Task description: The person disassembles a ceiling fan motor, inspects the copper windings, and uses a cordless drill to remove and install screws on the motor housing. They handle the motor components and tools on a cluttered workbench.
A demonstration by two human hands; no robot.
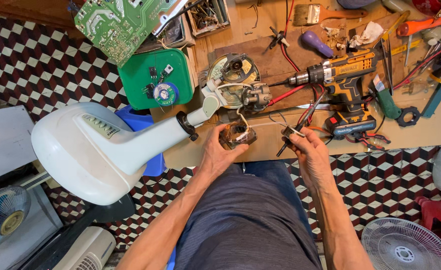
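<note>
A green plastic box lid (148, 75) lies on the far left of the wooden desk (430, 125), with a round blue-and-white solder reel (166, 93) on it. Beyond it a green printed circuit board (116, 22) leans tilted. A small grey strip of buttons (100, 126) with a label runs along the top of the white plastic fan base (93, 150), which lies on its side at the left. Its long axis runs left to right, with the neck pointing right and slightly far toward the grey metal fan motor (245, 90) on the desk.

The left hand (220, 150) grips a small brown copper-wound coil block (237, 135) at the near edge of the desk, just beside the neck's black collar. White wires rise from the block to the motor. The right hand (308, 150) is closed around a thin black-handled soldering iron (300, 125), held slanted, its tip pointing far and right, its handle end near and left.

Just beyond the right hand, a yellow-and-black cordless drill (343, 75) lies on the desk, its chuck pointing left toward the motor. Red wires cross under it. Farther right lie a green-handled tool (388, 102), a purple handle (316, 44) and a wooden paintbrush (313, 14). A white fan grille (408, 250) stands on the checkered floor at near right.
</note>
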